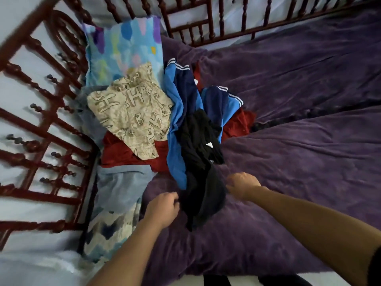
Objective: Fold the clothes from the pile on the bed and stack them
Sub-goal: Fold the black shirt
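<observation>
The left hand (162, 209) and right hand (243, 185) each gripped, fingers curled, the crumpled black cloth garment (203, 178) above the purple plush blanket (288, 162).

Dark red-brown turned-wood bed frame (41, 194), spindle rails on two sides; crumpled purple plush blanket (288, 162) covering mattress; pale bluish-white wall (231, 15) behind rails.

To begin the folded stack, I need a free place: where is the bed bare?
Bare: the purple blanket right of the clothes pile, to the far rail, and the near strip in front of the black garment. Crowded: the left, pile against pillow and side rail.
</observation>
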The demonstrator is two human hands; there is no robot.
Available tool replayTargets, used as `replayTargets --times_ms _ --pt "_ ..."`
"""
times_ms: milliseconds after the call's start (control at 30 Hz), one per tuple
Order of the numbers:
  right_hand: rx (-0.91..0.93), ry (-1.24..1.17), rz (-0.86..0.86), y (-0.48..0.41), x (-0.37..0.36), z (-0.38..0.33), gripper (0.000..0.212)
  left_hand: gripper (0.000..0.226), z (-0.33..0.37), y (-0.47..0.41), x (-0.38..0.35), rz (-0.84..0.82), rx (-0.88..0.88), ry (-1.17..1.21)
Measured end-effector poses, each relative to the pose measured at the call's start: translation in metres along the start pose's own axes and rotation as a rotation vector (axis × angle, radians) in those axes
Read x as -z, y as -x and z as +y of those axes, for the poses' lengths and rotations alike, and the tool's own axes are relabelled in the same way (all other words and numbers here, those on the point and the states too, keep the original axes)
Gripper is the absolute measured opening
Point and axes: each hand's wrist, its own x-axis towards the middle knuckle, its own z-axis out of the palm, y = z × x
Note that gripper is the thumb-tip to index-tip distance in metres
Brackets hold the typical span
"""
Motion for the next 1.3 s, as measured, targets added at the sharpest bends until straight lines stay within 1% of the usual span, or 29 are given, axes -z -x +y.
replayTargets --times_ms 133,267,367,400,500,567,633,667,733,800,833,867,933,1000,1033,1100,1167,1267,1300 --pt "-0.209 -0.164 0.003 -0.040 -0.007 -0.010 0.027 0.026 -0.026 -0.072 0.002 -0.022 -0.129 -0.015" --pt "-0.360 -0.347 0.091 -0.100 -0.011 -0.020 0.047 0.030 -0.052 -0.156 0.007 0.006 -0.234 -0.038" --pt "-0.445 -0.412 0.151 -0.150 -0.024 -0.019 0.029 0.033 -0.055 -0.219 0.014 0.074 -0.324 -0.043" --pt "-0.480 -0.422 0.168 -0.165 -0.030 -0.017 0.029 0.033 -0.053 -0.241 0.016 0.108 -0.354 -0.040" --pt "-0.591 -0.506 0.204 -0.203 -0.051 -0.009 0.038 0.039 -0.036 -0.305 0.022 0.213 -0.451 -0.025" --pt "-0.662 -0.543 0.201 -0.215 -0.065 -0.005 0.036 0.047 -0.019 -0.345 0.021 0.248 -0.486 -0.041" --pt "-0.710 -0.527 0.227 -0.215 -0.076 -0.005 0.020 0.057 -0.003 -0.379 0.018 0.234 -0.479 -0.037" --pt "-0.707 -0.517 0.266 -0.210 -0.080 -0.007 0.016 0.063 0.005 -0.392 0.017 0.209 -0.477 -0.054" --pt "-0.645 -0.490 0.400 -0.190 -0.086 -0.012 0.014 0.074 0.019 -0.410 0.012 0.148 -0.524 -0.200" --pt "-0.575 -0.447 0.548 -0.162 -0.086 -0.014 0.011 0.087 0.032 -0.414 0.006 0.095 -0.598 -0.387" --pt "-0.556 -0.442 0.607 -0.146 -0.083 -0.012 0.012 0.088 0.039 -0.410 0.003 0.066 -0.618 -0.452" --pt "-0.548 -0.459 0.659 -0.132 -0.081 -0.008 0.012 0.084 0.045 -0.405 0.001 0.040 -0.623 -0.491" --pt "-0.541 -0.531 0.732 -0.104 -0.076 0.001 0.008 0.059 0.055 -0.391 -0.001 0.028 -0.630 -0.498" --pt "-0.549 -0.589 0.760 -0.081 -0.071 0.010 0.005 0.034 0.062 -0.371 0.003 0.060 -0.652 -0.452" --pt "-0.559 -0.611 0.771 -0.072 -0.069 0.014 0.006 0.025 0.065 -0.361 0.006 0.088 -0.674 -0.413" --pt "-0.586 -0.628 0.792 -0.054 -0.063 0.021 0.016 0.015 0.070 -0.339 0.014 0.156 -0.729 -0.335" --pt "-0.562 -0.590 0.804 -0.036 -0.054 0.027 0.027 0.022 0.076 -0.316 0.027 0.177 -0.796 -0.261" --pt "-0.418 -0.475 0.804 -0.003 -0.038 0.035 0.021 0.030 0.089 -0.279 0.053 0.138 -0.859 -0.123" --pt "-0.370 -0.421 0.800 0.011 -0.032 0.037 0.029 0.029 0.095 -0.265 0.063 0.139 -0.846 -0.097"
